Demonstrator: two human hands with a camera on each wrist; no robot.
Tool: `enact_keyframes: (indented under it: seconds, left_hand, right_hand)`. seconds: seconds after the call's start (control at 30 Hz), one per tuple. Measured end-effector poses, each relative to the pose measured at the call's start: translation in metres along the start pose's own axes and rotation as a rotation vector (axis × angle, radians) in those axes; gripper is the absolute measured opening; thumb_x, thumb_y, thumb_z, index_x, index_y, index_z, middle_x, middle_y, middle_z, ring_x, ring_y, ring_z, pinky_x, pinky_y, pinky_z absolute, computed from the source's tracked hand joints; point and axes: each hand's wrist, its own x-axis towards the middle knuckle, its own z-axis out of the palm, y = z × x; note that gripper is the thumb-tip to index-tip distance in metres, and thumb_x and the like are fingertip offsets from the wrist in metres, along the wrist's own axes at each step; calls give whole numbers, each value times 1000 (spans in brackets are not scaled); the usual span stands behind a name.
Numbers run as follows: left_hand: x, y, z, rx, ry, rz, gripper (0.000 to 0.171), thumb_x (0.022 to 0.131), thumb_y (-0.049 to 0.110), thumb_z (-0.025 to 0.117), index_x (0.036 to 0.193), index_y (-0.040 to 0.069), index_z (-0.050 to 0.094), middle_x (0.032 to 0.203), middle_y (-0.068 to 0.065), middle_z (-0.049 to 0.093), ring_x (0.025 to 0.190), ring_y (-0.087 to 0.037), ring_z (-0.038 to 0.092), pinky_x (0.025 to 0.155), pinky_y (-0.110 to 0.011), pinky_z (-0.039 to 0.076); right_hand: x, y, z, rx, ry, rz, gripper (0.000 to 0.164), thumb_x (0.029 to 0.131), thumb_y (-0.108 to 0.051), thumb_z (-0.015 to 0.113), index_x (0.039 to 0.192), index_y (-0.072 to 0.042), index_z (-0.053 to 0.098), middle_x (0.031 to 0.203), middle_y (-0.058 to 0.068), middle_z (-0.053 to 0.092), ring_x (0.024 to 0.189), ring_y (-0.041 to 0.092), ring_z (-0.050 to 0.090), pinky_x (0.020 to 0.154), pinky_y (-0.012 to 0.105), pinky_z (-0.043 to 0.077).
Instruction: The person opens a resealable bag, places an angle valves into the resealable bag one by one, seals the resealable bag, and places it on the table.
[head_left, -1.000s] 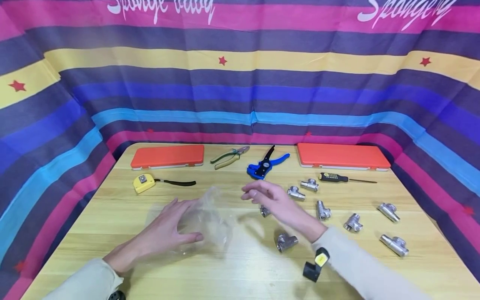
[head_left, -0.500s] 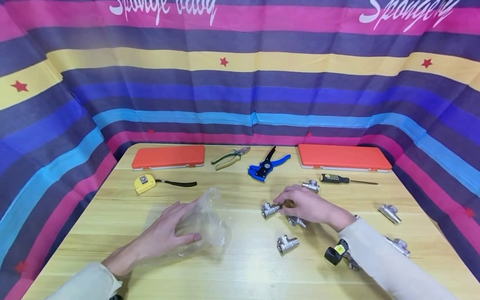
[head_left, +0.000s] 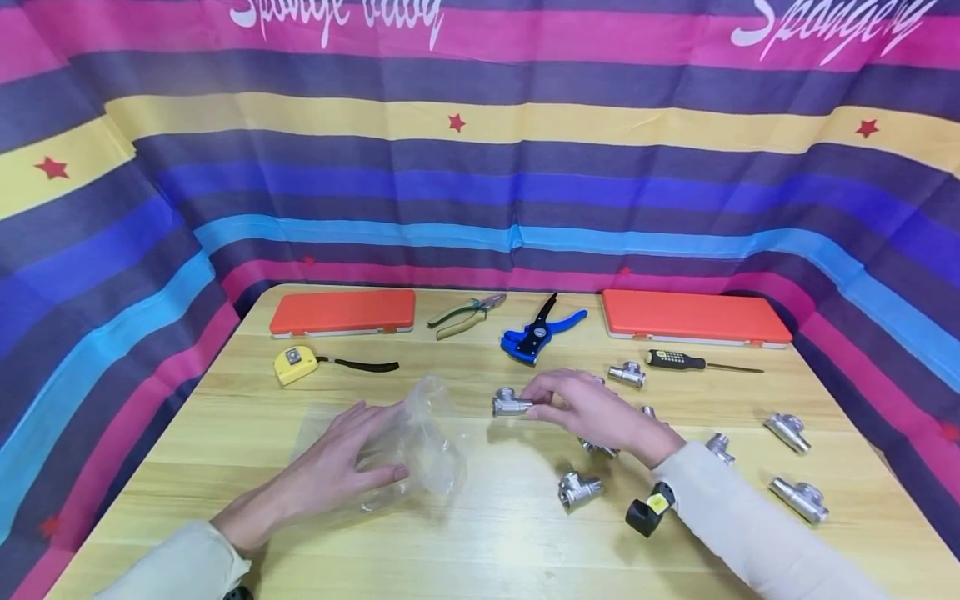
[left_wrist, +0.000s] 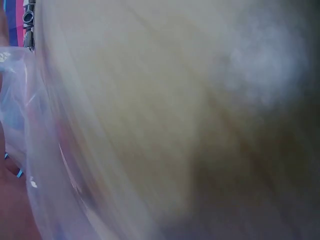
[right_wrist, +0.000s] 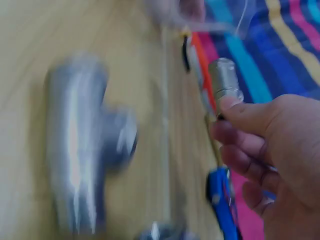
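In the head view my left hand rests at a clear plastic bag, thumb and fingers spread apart with the film around them. The bag's film also shows at the left edge of the left wrist view, which is mostly blurred. Thumb and fingers of my right hand pinch a metal tee fitting by one end, just right of the bag. That fitting points away from the fingertips in the right wrist view. Another tee fitting lies nearer on the table, and one more is partly hidden under the right hand.
Several metal tee fittings, such as one at the right, lie about. Behind are a screwdriver, blue wire strippers, pliers, a tape measure and two red cases. A striped cloth surrounds the table.
My right hand went right to a tee fitting, pinched it, and has shifted it left towards the bag. The left hand and bag stay nearly still.
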Motion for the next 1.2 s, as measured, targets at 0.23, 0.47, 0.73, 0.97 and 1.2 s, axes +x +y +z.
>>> enact_keyframes:
  seconds: [0.23,0.47,0.73,0.97,1.2]
  left_hand:
    - [1,3,1,22,-2,18,83,100,53,76,167,19,44,152,-1,65,146,-28,58,133,-67,20]
    - [4,3,4,41,-4,30,80,101,53,75,167,20,44,152,0,65,145,-28,58,133,-68,21]
    - [3,3,7,40,-19,16,81,101,56,73,167,19,44,154,-2,63,147,-30,56,133,-68,20]
    - [3,2,7,65,-22,27,80,101,54,74,165,15,46,154,-6,64,146,-32,57,132,-69,23]
    - [4,0,6,77,-33,28,80,100,51,76,165,14,47,155,-8,63,147,-34,57,132,-70,24]
  right_hand:
    - [14,-40,7,116,-19,-50,22,105,-28,74,125,-19,77,104,-14,75,97,3,67,85,37,61]
    - [28,-51,32,33,-78,-93,20,104,-23,76,122,-16,78,108,-9,78,96,0,66,92,33,62]
    - [37,-54,61,-72,-94,-101,15,101,-21,79,114,-14,80,102,-5,79,83,-1,62,83,22,56]
    - [43,-62,78,24,-89,26,7,102,-20,78,106,-14,79,89,-7,72,76,1,58,72,20,53]
    - [35,-55,73,229,-83,58,20,104,-19,74,123,-13,78,104,-7,80,88,0,68,84,21,60]
